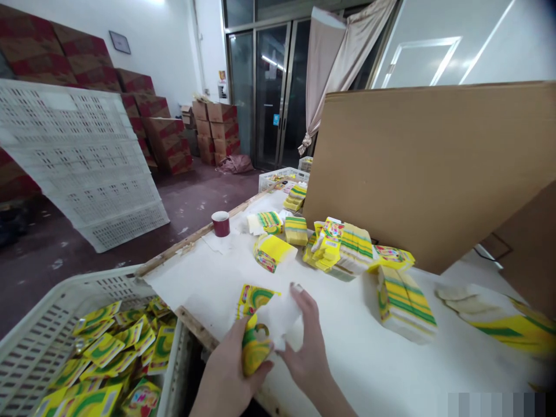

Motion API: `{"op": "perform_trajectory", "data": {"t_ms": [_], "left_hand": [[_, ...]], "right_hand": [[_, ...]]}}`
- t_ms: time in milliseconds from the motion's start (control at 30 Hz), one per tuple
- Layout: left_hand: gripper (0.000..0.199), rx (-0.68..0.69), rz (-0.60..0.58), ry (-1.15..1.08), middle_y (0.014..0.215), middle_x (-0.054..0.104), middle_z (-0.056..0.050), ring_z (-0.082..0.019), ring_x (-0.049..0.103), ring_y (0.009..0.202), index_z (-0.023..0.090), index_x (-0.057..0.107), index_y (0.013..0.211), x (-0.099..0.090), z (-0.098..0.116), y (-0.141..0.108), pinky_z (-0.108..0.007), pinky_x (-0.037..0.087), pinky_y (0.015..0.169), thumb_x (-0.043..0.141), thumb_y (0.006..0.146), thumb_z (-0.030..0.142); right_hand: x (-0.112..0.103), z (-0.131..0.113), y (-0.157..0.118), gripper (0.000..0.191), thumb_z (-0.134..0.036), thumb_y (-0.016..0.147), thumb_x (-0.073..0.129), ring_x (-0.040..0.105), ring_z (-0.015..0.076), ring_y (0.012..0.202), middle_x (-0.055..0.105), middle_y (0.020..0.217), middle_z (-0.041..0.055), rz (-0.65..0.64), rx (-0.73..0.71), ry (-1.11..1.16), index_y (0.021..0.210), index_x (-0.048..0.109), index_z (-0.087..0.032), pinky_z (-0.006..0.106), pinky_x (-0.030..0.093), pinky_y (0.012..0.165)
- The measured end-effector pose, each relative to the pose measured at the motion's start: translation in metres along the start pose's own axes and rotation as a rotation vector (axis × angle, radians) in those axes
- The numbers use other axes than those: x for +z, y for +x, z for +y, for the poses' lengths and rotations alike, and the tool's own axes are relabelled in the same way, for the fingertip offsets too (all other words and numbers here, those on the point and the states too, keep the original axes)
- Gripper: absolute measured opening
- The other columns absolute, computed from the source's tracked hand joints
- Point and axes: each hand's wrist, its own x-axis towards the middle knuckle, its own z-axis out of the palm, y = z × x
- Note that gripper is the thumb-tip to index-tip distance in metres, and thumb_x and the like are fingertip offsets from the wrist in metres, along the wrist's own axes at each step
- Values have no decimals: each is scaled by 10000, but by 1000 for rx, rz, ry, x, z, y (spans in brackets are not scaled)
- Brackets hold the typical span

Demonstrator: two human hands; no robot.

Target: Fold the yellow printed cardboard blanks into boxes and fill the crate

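Over the near edge of the white table, my left hand [230, 362] is closed around a yellow printed packet [255, 354] with a green band, curved in the grip. My right hand [306, 339] has thumb and fingers bent around a white, paper-like piece [280, 315] just right of that packet. Whether the white piece is part of the packet I cannot tell. Just beyond my left hand, a yellow and green packet [249, 296] lies flat on the table. Farther off is a fanned stack of yellow packets [275, 250].
A white crate [87, 285] full of yellow packets stands at lower left. Bundled packets [403, 304] lie to the right, before a big cardboard box [425, 168]. A maroon mug [220, 225] sits near the table's left edge. Another white crate [82, 162] stands tilted behind.
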Motion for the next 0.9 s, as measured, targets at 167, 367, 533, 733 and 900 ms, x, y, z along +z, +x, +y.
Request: {"op": "perform_trajectory", "data": {"t_ms": [167,367,533,733,900], "left_hand": [[600,210,94,80,1149,606,-151,-292,587,1046,161,434,1238,27,-4,-7,-415,486,872,615,695,343],[636,324,117,66,1236,545,-154,-279,545,1121,180,377,1276,29,1,-13,-386,486,882,587,676,197],[502,182,17,-130,1017,633,-89,-239,641,887,218,463,1123,21,5,-11,-360,518,769,531,636,120],[724,106,144,-375,1077,584,-121,-255,612,932,186,356,1225,28,1,-7,-396,497,810,565,536,105],[463,94,130,-127,1029,572,-111,-276,574,971,183,484,1062,13,3,-4,-458,459,853,580,609,173]], "right_hand": [[5,-3,0,616,-405,756,603,521,271,1129,524,1264,117,-176,732,790,1313,405,-232,449,425,912],[6,-3,2,594,-371,664,720,580,245,1027,648,1068,79,-244,833,859,1206,531,-221,433,395,944],[7,-7,-7,553,-322,783,560,494,248,1169,535,1267,87,-302,597,597,1312,428,-231,445,337,1017],[-3,-19,-7,565,-57,749,474,397,215,1269,443,1364,73,-600,129,133,1274,496,-267,375,334,1036],[-4,-3,-7,435,-69,758,480,548,192,1117,582,1201,78,-347,148,85,1119,628,-262,329,433,953]]}}
